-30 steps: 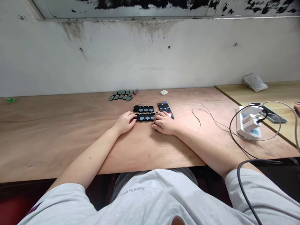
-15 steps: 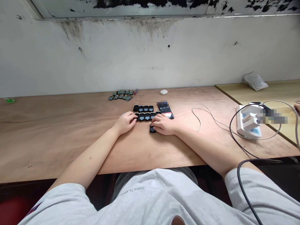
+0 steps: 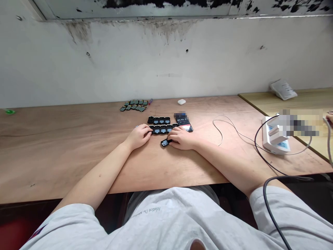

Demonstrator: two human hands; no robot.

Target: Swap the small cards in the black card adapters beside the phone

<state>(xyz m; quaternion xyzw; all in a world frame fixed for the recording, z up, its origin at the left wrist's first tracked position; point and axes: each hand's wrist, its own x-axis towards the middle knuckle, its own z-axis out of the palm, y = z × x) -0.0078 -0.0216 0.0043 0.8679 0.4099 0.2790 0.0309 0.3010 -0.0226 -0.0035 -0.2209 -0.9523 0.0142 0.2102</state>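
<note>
Two rows of small black frames with blue-grey screens lie on the wooden table: a far row (image 3: 159, 120) and a near row (image 3: 162, 130). My left hand (image 3: 138, 136) rests curled at the near row's left end, fingertips touching it. My right hand (image 3: 182, 138) lies at the row's right end, its fingers pinching a single loose black frame (image 3: 164, 142) that sits tilted on the table in front of the row. A phone (image 3: 184, 123) with a lit timer lies just behind my right hand.
Several flat green-grey chips (image 3: 134, 105) and a pen lie farther back. A white earbud case (image 3: 181, 102) sits near the wall. A white power strip (image 3: 275, 139) with cables stands at the right, next to a lighter second table (image 3: 307, 100).
My right hand has drawn one black frame out from under its fingers toward the left and front, where it now lies tilted. My left hand has stayed put.
</note>
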